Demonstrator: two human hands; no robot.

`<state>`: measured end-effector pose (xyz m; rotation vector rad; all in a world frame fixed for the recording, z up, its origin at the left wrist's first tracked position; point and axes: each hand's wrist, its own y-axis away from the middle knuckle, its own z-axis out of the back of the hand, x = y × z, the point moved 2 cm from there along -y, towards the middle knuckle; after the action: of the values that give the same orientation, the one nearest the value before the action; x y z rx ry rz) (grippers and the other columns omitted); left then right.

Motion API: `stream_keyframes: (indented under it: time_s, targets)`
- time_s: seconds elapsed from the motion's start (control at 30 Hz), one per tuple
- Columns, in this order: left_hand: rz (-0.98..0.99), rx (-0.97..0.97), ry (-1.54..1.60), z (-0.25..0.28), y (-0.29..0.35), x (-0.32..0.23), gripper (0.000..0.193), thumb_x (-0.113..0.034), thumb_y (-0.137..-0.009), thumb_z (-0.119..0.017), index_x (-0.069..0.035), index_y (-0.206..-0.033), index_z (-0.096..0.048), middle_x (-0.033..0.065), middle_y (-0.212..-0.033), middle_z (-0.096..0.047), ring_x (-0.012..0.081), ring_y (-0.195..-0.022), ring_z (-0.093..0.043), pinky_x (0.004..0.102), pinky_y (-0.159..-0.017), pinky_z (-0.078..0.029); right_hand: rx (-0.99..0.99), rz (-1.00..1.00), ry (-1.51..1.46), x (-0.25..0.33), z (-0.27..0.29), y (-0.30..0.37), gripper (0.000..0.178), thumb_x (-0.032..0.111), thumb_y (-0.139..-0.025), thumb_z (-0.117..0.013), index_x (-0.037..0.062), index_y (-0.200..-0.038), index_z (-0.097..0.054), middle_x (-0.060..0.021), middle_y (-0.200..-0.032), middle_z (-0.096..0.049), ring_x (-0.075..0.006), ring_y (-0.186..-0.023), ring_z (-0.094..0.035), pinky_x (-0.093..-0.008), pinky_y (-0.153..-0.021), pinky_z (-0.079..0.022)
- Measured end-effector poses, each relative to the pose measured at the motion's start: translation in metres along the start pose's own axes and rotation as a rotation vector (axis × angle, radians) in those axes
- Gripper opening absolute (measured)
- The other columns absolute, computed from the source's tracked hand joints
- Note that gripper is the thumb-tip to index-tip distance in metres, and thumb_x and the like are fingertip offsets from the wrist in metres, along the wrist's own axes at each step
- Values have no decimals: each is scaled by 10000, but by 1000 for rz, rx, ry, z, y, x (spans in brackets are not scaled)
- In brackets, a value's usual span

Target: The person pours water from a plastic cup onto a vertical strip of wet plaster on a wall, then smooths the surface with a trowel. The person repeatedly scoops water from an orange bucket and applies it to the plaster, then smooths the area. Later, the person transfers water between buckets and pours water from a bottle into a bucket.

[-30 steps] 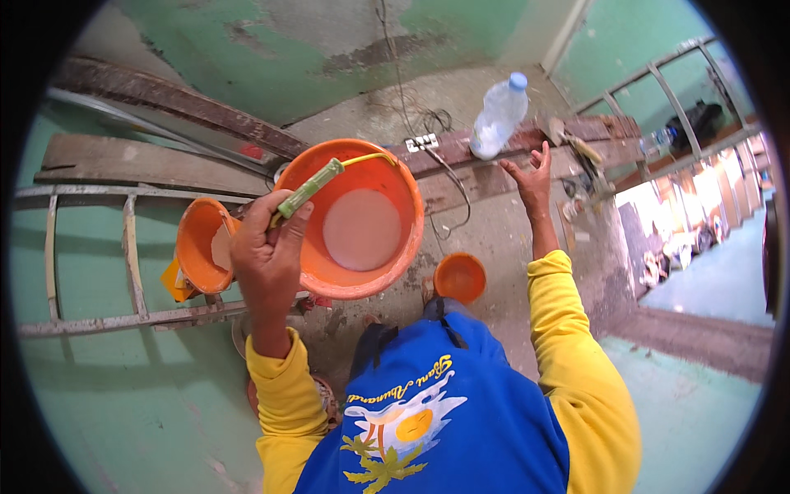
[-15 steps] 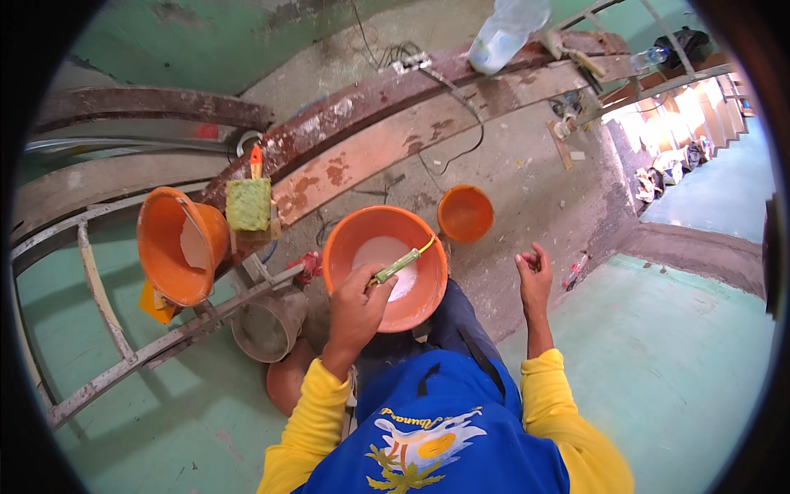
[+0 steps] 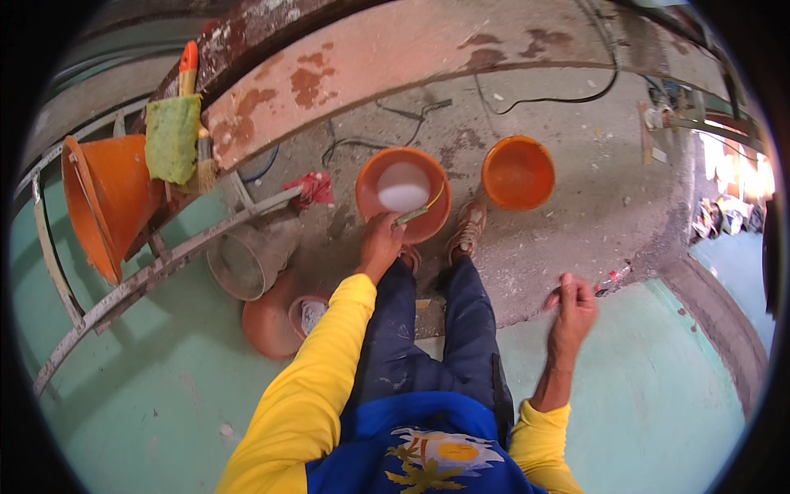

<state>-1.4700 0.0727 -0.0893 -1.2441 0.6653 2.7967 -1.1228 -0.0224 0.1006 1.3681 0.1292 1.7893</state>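
Observation:
An orange bucket point(image 3: 364, 191) with white liquid point(image 3: 403, 188) inside is in front of my feet. My left hand point(image 3: 382, 244) is closed around the bucket's handle point(image 3: 411, 216), which has a green grip and a yellow end. Whether the bucket's base touches the floor cannot be seen. Out to the right, my right hand point(image 3: 573, 300) hangs with loosely curled fingers and nothing in it. A smaller orange bucket point(image 3: 518, 173) stands on the floor just beyond my shoes.
A stained plank point(image 3: 354, 70) crosses the far side. At left, a metal ladder frame point(image 3: 156, 272) lies near a tilted orange bucket point(image 3: 103, 206), a green pad point(image 3: 173, 138) and a paintbrush point(image 3: 206, 156). A grey bucket point(image 3: 239, 263) stands below, and cables point(image 3: 568, 100) trail across the floor.
My left hand has lowered the bucket of white liquid away from my body. My right hand has dropped lower and outward. The view has tilted down, showing my legs and shoes.

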Motion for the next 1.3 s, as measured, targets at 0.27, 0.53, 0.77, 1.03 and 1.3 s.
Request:
stream_keyframes:
  time_s: [0.27,0.53,0.77,1.03,1.3]
  targets:
    - [-13,-54,-4,-16,34,4,327,-157,-852,-736,-19,-1145,-687,194,-1170,-676,412,-1151,-593,463,-985,-469,205,521,844,-30,54,9,316,-12,-779,-748,56,-1087,-722,-130,-1001,-695,-331,-969,-621,-414,-890,-473]
    - [426,649,-340,111,209,-82,379,-416,-879,-724,-67,-838,-584,181,-815,-626,397,-810,-640,500,-701,-484,995,234,801,-62,56,90,284,280,-795,-813,68,-974,-753,-113,-860,-705,-328,-853,-625,-390,-843,-481]
    - [324,1425,470,113,260,-68,145,-181,-957,-579,-45,-914,-611,112,-815,-645,269,-766,-672,399,-680,-517,1649,-453,399,-9,27,93,173,99,-916,-659,86,-1058,-757,-87,-962,-760,-199,-888,-707,-323,-811,-537]
    - [318,842,573,115,60,118,186,-221,-1040,-560,-49,-1048,-630,35,-943,-652,133,-765,-647,283,-654,-539,674,642,689,-28,-154,-52,301,126,-849,-742,18,-1124,-687,-209,-1001,-681,-444,-940,-619,-485,-869,-495]
    - [330,-376,-389,170,-230,450,277,-242,-888,-642,-37,-1023,-770,240,-992,-726,422,-1004,-680,477,-938,-530,414,676,411,-63,-242,-145,303,42,-893,-724,-23,-1186,-681,-92,-919,-683,-158,-833,-658,-295,-778,-523]
